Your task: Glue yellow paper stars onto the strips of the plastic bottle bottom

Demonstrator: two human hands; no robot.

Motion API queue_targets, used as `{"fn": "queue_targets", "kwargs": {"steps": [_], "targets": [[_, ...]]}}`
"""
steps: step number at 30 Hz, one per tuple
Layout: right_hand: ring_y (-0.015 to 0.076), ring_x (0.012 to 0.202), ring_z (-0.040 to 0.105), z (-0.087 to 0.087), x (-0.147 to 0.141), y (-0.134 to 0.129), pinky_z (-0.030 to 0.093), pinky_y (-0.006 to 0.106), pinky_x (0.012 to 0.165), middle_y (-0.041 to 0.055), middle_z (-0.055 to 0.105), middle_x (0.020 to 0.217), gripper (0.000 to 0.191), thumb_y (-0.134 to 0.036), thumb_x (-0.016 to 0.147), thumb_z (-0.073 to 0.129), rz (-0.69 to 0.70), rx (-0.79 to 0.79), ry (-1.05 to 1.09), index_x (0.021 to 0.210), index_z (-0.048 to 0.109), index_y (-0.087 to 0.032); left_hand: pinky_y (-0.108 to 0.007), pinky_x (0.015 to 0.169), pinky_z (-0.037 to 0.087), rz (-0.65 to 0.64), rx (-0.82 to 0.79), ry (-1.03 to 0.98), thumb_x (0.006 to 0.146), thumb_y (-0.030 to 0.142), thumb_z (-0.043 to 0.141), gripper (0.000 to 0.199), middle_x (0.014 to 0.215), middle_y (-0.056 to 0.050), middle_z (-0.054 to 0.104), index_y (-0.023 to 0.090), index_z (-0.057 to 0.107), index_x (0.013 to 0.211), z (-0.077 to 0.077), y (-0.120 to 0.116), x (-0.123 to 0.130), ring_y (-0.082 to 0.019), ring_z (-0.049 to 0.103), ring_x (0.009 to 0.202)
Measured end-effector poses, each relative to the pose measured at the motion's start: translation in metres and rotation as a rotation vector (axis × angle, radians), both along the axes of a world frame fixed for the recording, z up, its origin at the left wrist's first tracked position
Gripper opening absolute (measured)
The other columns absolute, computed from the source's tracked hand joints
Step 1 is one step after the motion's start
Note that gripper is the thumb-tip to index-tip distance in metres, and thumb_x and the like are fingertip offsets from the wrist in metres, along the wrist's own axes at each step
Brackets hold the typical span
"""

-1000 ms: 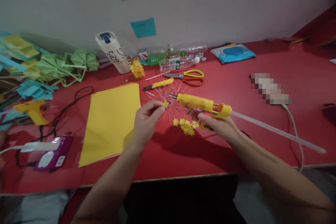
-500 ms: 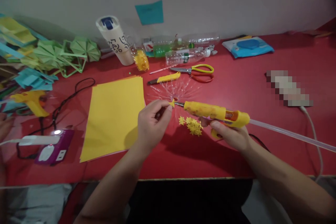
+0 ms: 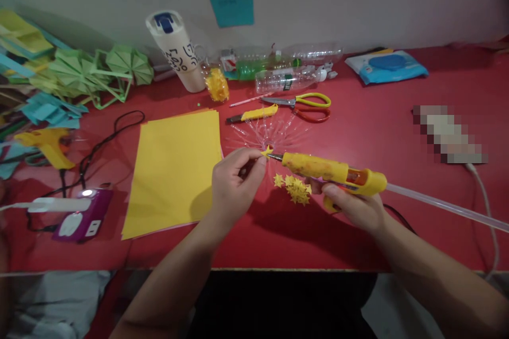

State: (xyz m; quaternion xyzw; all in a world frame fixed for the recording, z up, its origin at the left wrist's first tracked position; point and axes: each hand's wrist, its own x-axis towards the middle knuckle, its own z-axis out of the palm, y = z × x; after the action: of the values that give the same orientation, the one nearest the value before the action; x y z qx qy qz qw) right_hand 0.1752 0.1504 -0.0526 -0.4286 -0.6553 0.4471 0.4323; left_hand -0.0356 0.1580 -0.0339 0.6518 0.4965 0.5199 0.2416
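Between thumb and forefinger, my left hand [image 3: 237, 177] pinches a small yellow paper star [image 3: 266, 152]. My right hand [image 3: 353, 204] grips a yellow hot glue gun [image 3: 318, 165], whose metal nozzle points left and meets or nearly meets the star. A long clear glue stick [image 3: 441, 204] runs out of the gun's back end. Below the nozzle lies a pile of yellow paper stars [image 3: 297, 189] on the red table. Just beyond my fingertips, a clear plastic piece cut into thin strips [image 3: 274, 130] fans out on the tabletop.
Yellow paper sheets [image 3: 175, 169] lie left of my hand. Behind are a utility knife [image 3: 258, 113], scissors [image 3: 302, 103], plastic bottles [image 3: 282, 80] and a tumbler [image 3: 177, 53]. A second glue gun [image 3: 50, 143] and a purple power strip [image 3: 83, 217] sit at left, wipes [image 3: 387, 66] at back right.
The star in my left fingers has turned so its points show more. Both hands and the glue gun stay nearly in place, while the whole view shifts slightly.
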Motion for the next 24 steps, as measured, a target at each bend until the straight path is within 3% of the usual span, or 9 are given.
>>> {"fn": "queue_targets", "kwargs": {"steps": [6, 10, 13, 16, 19, 22, 24], "targets": [[0.0232, 0.08, 0.075, 0.003, 0.0, -0.001, 0.063, 0.034, 0.067, 0.0035, 0.078, 0.088, 0.041, -0.066, 0.081, 0.063, 0.018, -0.059, 0.021, 0.09, 0.074, -0.027, -0.022, 0.051, 0.04, -0.008, -0.079, -0.063, 0.082, 0.021, 0.058, 0.014, 0.061, 0.003, 0.059, 0.019, 0.063, 0.069, 0.001, 0.001, 0.0, -0.008, 0.048, 0.053], [0.0236, 0.072, 0.072, 0.004, -0.002, -0.002, 0.06, 0.035, 0.061, 0.0028, 0.073, 0.071, 0.037, -0.063, 0.078, 0.065, -0.069, -0.15, 0.028, 0.082, 0.071, -0.026, -0.022, 0.051, 0.041, -0.136, -0.206, -0.164, 0.081, 0.023, 0.058, 0.013, 0.06, 0.003, 0.058, 0.02, 0.062, 0.069, 0.002, 0.002, 0.0, -0.009, 0.048, 0.053], [0.0207, 0.068, 0.069, 0.008, -0.007, -0.003, 0.057, 0.031, 0.058, 0.0017, 0.073, 0.072, 0.024, -0.048, 0.073, 0.072, -0.152, -0.218, -0.006, 0.079, 0.07, -0.025, -0.021, 0.053, 0.041, -0.269, -0.209, -0.052, 0.083, 0.02, 0.058, 0.014, 0.061, 0.003, 0.059, 0.02, 0.063, 0.069, 0.003, -0.004, 0.007, -0.009, 0.05, 0.054], [0.0181, 0.068, 0.067, 0.009, -0.014, -0.003, 0.056, 0.029, 0.061, 0.0002, 0.072, 0.073, 0.018, -0.04, 0.071, 0.071, -0.148, -0.216, -0.043, 0.074, 0.067, -0.024, -0.02, 0.053, 0.04, -0.347, -0.116, 0.098, 0.085, 0.014, 0.055, 0.018, 0.059, 0.004, 0.059, 0.019, 0.063, 0.069, 0.001, -0.012, 0.016, -0.008, 0.05, 0.054], [0.0163, 0.065, 0.065, 0.007, -0.018, -0.003, 0.055, 0.028, 0.06, -0.0012, 0.068, 0.07, 0.015, -0.038, 0.076, 0.066, -0.18, -0.108, -0.103, 0.073, 0.061, -0.025, -0.02, 0.05, 0.039, -0.266, 0.023, 0.209, 0.086, 0.012, 0.056, 0.015, 0.059, 0.004, 0.059, 0.019, 0.063, 0.074, -0.003, -0.017, 0.021, -0.007, 0.05, 0.051], [0.0157, 0.062, 0.062, 0.003, -0.019, -0.003, 0.054, 0.029, 0.059, -0.0007, 0.063, 0.069, 0.016, -0.034, 0.084, 0.061, -0.254, 0.166, -0.189, 0.072, 0.055, -0.026, -0.021, 0.049, 0.039, -0.13, 0.269, 0.349, 0.088, 0.016, 0.058, 0.01, 0.062, 0.002, 0.062, 0.017, 0.064, 0.081, -0.008, -0.017, 0.022, -0.009, 0.052, 0.051], [0.0159, 0.064, 0.063, 0.001, -0.02, -0.003, 0.054, 0.03, 0.061, 0.0001, 0.064, 0.072, 0.015, -0.03, 0.086, 0.06, -0.258, 0.305, -0.217, 0.073, 0.054, -0.025, -0.023, 0.048, 0.038, -0.108, 0.385, 0.453, 0.091, 0.017, 0.057, 0.012, 0.06, 0.002, 0.061, 0.016, 0.065, 0.083, -0.011, -0.018, 0.023, -0.01, 0.052, 0.05]]}}
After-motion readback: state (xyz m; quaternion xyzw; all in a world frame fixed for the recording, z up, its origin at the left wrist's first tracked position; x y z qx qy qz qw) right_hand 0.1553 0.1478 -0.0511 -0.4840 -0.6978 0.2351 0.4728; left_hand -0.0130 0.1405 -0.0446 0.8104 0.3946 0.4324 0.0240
